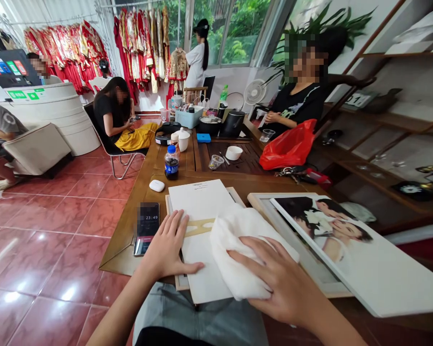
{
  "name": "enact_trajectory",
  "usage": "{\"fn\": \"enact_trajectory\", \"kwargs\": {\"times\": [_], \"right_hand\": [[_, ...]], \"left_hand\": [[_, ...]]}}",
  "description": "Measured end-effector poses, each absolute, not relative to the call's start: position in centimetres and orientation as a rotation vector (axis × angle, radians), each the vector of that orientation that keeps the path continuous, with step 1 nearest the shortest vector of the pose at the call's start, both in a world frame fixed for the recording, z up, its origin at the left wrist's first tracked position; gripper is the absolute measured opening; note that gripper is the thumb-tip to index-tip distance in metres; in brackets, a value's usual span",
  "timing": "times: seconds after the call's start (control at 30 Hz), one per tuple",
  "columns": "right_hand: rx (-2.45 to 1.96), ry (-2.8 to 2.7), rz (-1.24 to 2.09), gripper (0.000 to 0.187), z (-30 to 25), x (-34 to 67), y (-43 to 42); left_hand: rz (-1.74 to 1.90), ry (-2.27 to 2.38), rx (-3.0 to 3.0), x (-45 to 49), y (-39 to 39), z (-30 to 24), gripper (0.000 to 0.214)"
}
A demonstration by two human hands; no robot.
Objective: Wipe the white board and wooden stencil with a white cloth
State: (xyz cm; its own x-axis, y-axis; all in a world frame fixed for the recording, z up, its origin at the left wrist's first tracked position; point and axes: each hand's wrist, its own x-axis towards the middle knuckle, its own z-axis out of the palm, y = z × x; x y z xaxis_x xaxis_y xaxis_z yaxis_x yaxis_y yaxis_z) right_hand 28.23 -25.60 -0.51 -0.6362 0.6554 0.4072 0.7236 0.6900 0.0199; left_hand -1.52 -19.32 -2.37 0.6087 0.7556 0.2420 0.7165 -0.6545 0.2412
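Note:
A white panel (198,202) with a gold band lies on a wooden table (130,226) in front of me, hanging over its near edge onto my lap. My left hand (168,250) lies flat on the panel's left edge, fingers spread. My right hand (277,281) presses a folded white cloth (238,240) onto the panel's right side, fingers stretched over it. A phone (146,228) showing 23:49 lies just left of my left hand.
A photo print (346,250) on a frame (263,204) lies to the right. Further back stand a cola bottle (171,163), white earbud case (157,185), tea tray, kettle (234,122), cups and a red bag (288,146). A seated person (299,103) is beyond; others sit left.

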Motion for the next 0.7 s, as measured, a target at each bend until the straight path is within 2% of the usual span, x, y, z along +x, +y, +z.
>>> {"fn": "enact_trajectory", "kwargs": {"times": [0.17,0.47,0.7], "right_hand": [[-1.145,-2.457,-0.305,0.067,-0.6,27.8,-27.0],[-1.042,-2.548,-0.204,0.076,-0.5,23.9,-27.3],[-1.228,-2.409,-0.356,0.065,-1.2,26.7,-27.5]], "left_hand": [[0.491,1.223,2.706,-1.5,-19.3,-2.6,0.112],[0.494,1.188,2.732,-1.8,-19.1,-2.8,0.097],[0.530,1.203,2.723,-1.8,-19.1,-3.0,0.093]]}}
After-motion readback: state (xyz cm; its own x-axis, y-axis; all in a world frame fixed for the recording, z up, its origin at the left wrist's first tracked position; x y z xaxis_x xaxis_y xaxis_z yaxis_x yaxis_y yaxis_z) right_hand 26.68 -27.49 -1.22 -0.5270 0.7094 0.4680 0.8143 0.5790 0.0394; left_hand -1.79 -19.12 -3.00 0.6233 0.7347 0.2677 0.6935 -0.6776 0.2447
